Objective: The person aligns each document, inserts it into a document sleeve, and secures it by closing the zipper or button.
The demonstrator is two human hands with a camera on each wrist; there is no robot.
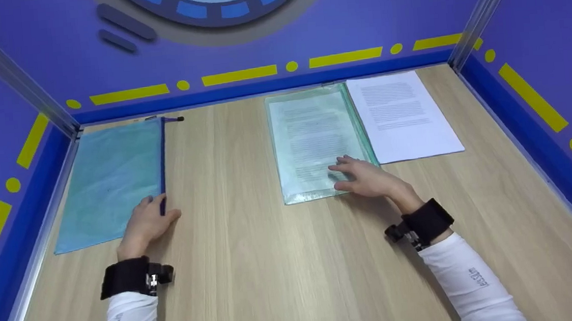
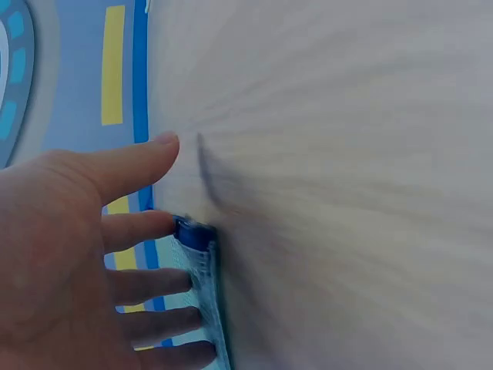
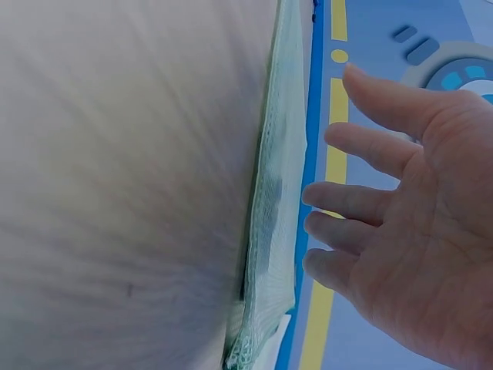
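Note:
A blue-green zip file bag [image 1: 113, 169] lies flat at the left, its dark blue zipper along the right edge and a pull tab at the far end. My left hand [image 1: 149, 220] is at its near right corner, fingertips right at the zipper edge and the thumb spread off to the side. A pale green file bag [image 1: 308, 179] with printed sheets showing through lies right of the middle. Over its near right part is my right hand [image 1: 366, 177], fingers loosely spread and the palm holding nothing. In the right wrist view that hand [image 3: 393, 200] appears apart from the green bag [image 3: 273, 193].
A stack of white printed paper [image 1: 411, 135] lies against the green bag's right side. Blue panels [image 1: 236, 47] with yellow marks wall in the wooden table [image 1: 254, 275] at the back and both sides.

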